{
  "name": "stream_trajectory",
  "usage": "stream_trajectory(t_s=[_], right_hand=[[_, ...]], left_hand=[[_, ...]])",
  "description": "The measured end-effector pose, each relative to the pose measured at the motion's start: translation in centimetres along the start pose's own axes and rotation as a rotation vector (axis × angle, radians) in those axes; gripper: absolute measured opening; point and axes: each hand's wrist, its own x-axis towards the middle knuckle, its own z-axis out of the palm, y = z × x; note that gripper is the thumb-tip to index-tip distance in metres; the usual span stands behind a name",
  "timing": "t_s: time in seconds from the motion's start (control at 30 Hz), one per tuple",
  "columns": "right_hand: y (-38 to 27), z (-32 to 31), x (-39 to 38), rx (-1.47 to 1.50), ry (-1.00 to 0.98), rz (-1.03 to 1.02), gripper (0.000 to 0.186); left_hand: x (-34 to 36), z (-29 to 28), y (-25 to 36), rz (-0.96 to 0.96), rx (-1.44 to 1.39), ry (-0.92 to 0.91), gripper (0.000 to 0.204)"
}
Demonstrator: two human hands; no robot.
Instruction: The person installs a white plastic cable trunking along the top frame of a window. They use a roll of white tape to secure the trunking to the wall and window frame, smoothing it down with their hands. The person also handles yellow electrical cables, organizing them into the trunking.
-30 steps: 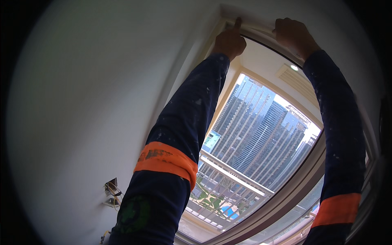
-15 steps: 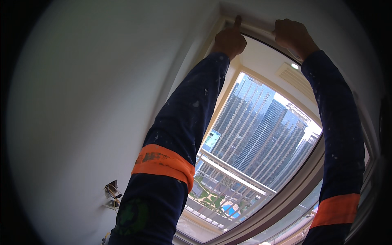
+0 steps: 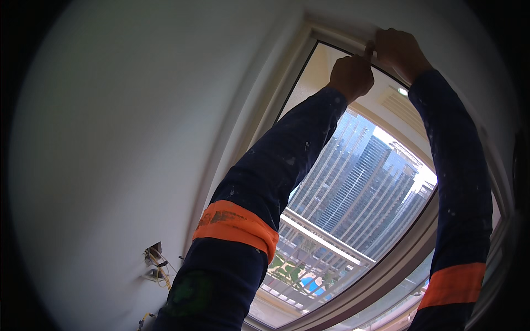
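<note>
Both my arms reach up, in dark blue sleeves with orange bands, to the top of a pale door or window frame (image 3: pixel 338 39). My left hand (image 3: pixel 352 76) has one digit stretched upward against the frame's top strip, the other fingers curled, and no object shows in it. Close beside it on the right, my right hand (image 3: pixel 401 53) is closed at the same strip. Its fingertips are turned away, so whatever it may pinch is hidden. A dark-edged glass pane or opening (image 3: pixel 309 83) lies below the hands.
On the left is a plain wall (image 3: pixel 121 143) with an open socket box (image 3: pixel 153 252) and loose wires (image 3: pixel 164 276). Beyond the frame stand a white balcony railing (image 3: pixel 320 237), a ceiling vent (image 3: pixel 402 106) and tall glass towers (image 3: pixel 359 171). A curved-looking frame rail (image 3: pixel 381 276) runs at lower right.
My left hand has moved right along the top of the frame, from near the corner to beside my right hand. My right hand has stayed in nearly the same place.
</note>
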Motion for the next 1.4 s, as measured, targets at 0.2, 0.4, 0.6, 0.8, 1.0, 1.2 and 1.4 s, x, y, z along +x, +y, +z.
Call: stream_trajectory(t_s=[0.2,0.4,0.6,0.8,1.0,1.2,1.4], right_hand=[[0.2,1.1,-0.4,-0.020,0.105,-0.031,0.018],[0.2,1.4,0.0,-0.036,0.154,-0.037,0.013],[0.5,1.8,-0.4,-0.002,0.162,-0.065,0.013],[0.2,1.3,-0.5,-0.026,0.135,-0.063,0.017],[2.3,1.1,-0.8,-0.001,0.069,-0.087,0.024],[4.6,2.3,-2.5,0.423,0.143,-0.100,0.035],[8.2,-5.7,-4.9,0.802,-0.219,-0.020,0.061]], left_hand=[[-0.4,-1.2,-1.9,0.003,0.017,0.086,0.070],[2.5,-3.9,-7.2,-0.330,0.134,0.101,0.053],[3.9,-5.5,-8.7,-0.369,0.184,-0.015,0.049],[0.8,-2.2,-4.3,-0.046,0.210,0.037,0.069],[0.0,-1.1,1.1,-0.021,-0.065,-0.037,0.078],[-0.7,-0.4,0.2,0.044,0.042,0.027,0.073],[-0.9,-0.6,0.5,0.048,0.167,0.044,0.067]])
